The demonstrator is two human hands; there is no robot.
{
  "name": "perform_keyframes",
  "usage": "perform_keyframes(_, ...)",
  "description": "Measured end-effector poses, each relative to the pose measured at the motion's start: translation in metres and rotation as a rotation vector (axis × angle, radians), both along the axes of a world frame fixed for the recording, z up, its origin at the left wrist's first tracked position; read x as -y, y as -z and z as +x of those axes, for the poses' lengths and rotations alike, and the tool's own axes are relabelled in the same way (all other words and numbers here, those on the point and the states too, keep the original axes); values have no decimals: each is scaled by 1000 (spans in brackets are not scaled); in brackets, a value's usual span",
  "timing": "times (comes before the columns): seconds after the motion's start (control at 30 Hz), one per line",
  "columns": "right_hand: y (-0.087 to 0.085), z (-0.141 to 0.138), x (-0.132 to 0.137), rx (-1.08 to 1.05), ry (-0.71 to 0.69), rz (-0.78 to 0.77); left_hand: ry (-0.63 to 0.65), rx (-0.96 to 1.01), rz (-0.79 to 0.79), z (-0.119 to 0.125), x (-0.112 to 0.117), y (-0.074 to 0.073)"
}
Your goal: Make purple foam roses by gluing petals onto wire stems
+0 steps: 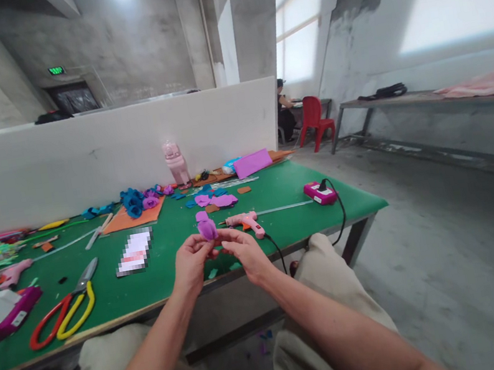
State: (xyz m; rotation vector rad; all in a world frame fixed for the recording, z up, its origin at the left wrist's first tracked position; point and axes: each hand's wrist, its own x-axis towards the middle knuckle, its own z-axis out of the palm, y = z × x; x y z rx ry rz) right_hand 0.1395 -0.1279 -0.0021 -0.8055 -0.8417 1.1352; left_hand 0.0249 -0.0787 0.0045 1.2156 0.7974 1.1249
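Between my two hands, just above the front edge of the table, is a purple paper flower [207, 228] with curled petals. My left hand [193, 257] pinches its base from the left, fingers closed. From the right, the fingers of my right hand [244, 250] close on the same base; the fingertips partly hide it. Right behind that hand lies a pink hot glue gun [246, 220] with a clear glue stick out of its back. Loose purple petals [224, 201] and blue pieces rest beyond the flower.
Red-and-yellow-handled scissors [73, 302], a blurred phone [135, 251] and a second pink glue gun [10, 274] lie to the left. Finished blue flowers [132, 201] sit on orange paper. A pink bottle [176, 164] stands by the white partition. A magenta power strip [320, 193] lies right, its cord hanging.
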Motion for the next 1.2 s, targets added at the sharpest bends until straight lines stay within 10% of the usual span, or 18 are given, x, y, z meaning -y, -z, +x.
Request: perform_keyframes(1.2,-21,-15,27,-187,-54,-62,-298,-529,566,-7,19,-19)
